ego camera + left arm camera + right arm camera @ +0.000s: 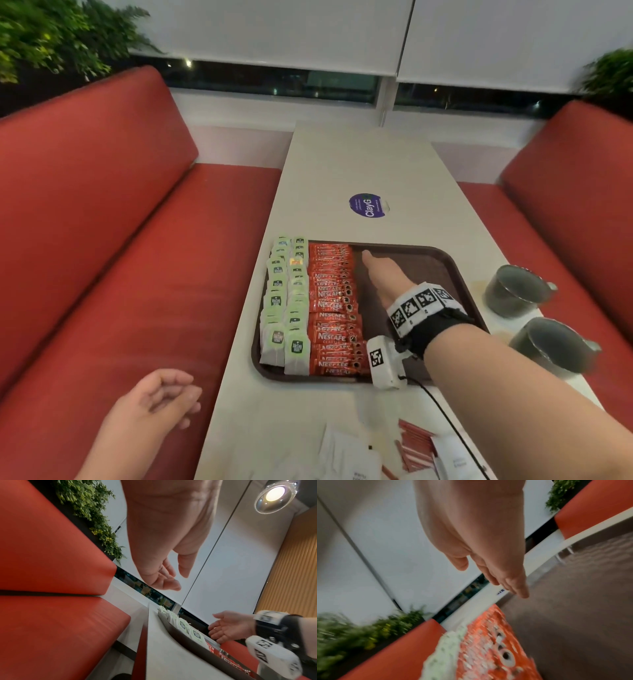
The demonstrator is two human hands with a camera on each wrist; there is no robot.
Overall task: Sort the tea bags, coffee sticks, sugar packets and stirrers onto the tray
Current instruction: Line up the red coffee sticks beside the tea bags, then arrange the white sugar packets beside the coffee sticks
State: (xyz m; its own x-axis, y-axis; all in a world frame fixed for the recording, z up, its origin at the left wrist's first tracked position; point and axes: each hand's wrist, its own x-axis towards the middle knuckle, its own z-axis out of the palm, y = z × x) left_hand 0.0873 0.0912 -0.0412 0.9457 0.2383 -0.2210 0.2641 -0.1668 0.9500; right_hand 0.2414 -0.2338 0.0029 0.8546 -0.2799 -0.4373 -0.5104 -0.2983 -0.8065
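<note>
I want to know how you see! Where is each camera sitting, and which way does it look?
Head: on the person's head, looking forward and down at the table, the tray, tea bags and coffee sticks; both hands and forearms show.
Left wrist: under the left hand, low beside the table, tilted up at the red bench and the ceiling lamp; the right hand shows too.
Right wrist: under the right hand, looking along the fingers over the tray.
Shared: all three show the tea bags and coffee sticks.
</note>
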